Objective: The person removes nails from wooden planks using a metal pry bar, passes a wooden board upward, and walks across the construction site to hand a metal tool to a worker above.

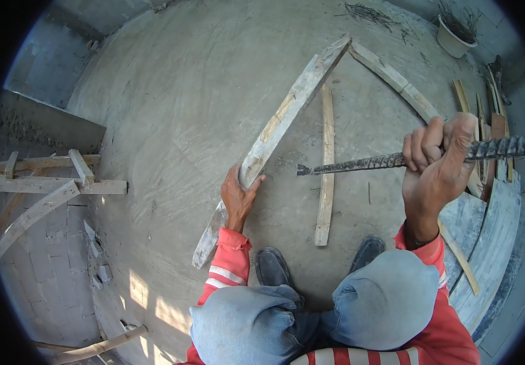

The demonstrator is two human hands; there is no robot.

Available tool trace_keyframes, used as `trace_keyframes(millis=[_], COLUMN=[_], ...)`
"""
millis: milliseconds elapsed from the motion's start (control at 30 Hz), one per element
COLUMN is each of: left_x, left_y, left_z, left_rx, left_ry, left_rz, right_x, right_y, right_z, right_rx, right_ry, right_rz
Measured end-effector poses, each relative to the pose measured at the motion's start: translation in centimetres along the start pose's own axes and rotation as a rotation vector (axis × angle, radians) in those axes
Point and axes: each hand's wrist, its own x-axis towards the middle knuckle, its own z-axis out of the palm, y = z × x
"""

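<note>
My left hand (238,198) is closed around a rough, plaster-stained wooden beam (293,112) that slants up and away across the floor. At its far end, this beam meets a second wooden beam (390,74), making a pointed corner. In my raised right fist (439,164) is a ribbed steel bar (360,164), held roughly level; its thin, notched tip points left, and its thick end runs out past the right side. Below the tip, a loose wooden strip (326,201) lies on the concrete between the two beams.
Grey boards (487,243) and wooden offcuts (497,131) line the right wall. A white bucket (455,39) of twigs or wire stands at the back right, near a scattered bundle (372,15). Nailed timbers (49,182) stand at the left; rubble (104,274) lies below.
</note>
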Motion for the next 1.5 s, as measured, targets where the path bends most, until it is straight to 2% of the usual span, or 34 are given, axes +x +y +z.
trace_keyframes(millis=[67,133,233,300,333,433,467,533,667,733,833,867,967,1067,1100,1267,1333,1400,1500], left_x=[0.0,0.4,-0.8,-0.9,-1.2,-1.9,-1.9,-1.2,0.8,1.9,2.8,2.9,3.7,3.7,3.6,3.5,3.5,3.3,3.5], left_y=[0.1,0.1,-0.1,0.2,0.1,-0.3,-0.3,0.7,1.2,2.7,6.4,6.5,6.5,6.3,6.3,7.2,7.4,7.3,7.4], left_z=[-0.4,-0.8,-0.8,-0.4,0.2,2.6,3.4,4.1,6.3,5.7,5.4,6.2,8.1,8.3,8.3,8.0,7.8,8.1,9.3], left_rx=[-0.009,-0.019,-0.030,-0.037,-0.044,-0.013,-0.020,0.044,0.096,0.260,0.328,0.330,0.265,0.251,0.248,0.247,0.254,0.257,0.245], left_ry=[0.000,0.003,-0.042,-0.162,-0.165,-0.183,-0.185,-0.323,-0.355,-0.472,-0.581,-0.587,-0.663,-0.716,-0.701,-0.706,-0.725,-0.679,-0.600], left_rz=[0.007,0.012,0.043,0.111,0.118,0.315,0.315,0.377,0.411,0.424,0.529,0.528,0.580,0.508,0.513,0.477,0.457,0.501,0.566], right_x=[-0.3,-0.5,-0.4,-0.4,-0.5,-1.5,-1.9,-2.7,-3.7,-3.4,-2.1,-1.5,0.2,1.3,1.8,3.2,3.9,4.6,5.3], right_y=[2.0,2.5,0.2,-0.7,-1.1,-1.7,-1.3,0.1,0.2,-0.4,-2.8,-3.7,-6.2,-6.6,-6.3,-5.1,-4.4,-3.2,-2.1], right_z=[-0.3,-0.6,-2.2,-3.4,-3.8,-4.7,-5.7,-8.2,-10.1,-10.9,-10.7,-10.7,-11.8,-11.5,-11.7,-8.7,-8.1,-7.0,-6.3], right_rx=[-0.025,-0.197,-0.212,-0.235,-0.241,-0.346,-0.352,-0.459,-0.423,-0.412,-0.447,-0.448,-0.186,-0.195,-0.169,-0.311,-0.379,-0.474,-0.536], right_ry=[-0.049,-0.008,0.080,0.206,0.208,0.329,0.328,0.182,0.169,0.200,0.407,0.411,0.301,0.243,0.160,0.130,-0.126,-0.049,0.052], right_rz=[-0.022,-0.098,-0.116,-0.155,-0.163,-0.221,-0.223,-0.208,-0.149,-0.155,-0.142,-0.137,-0.062,-0.059,-0.044,0.024,0.063,0.030,0.100])
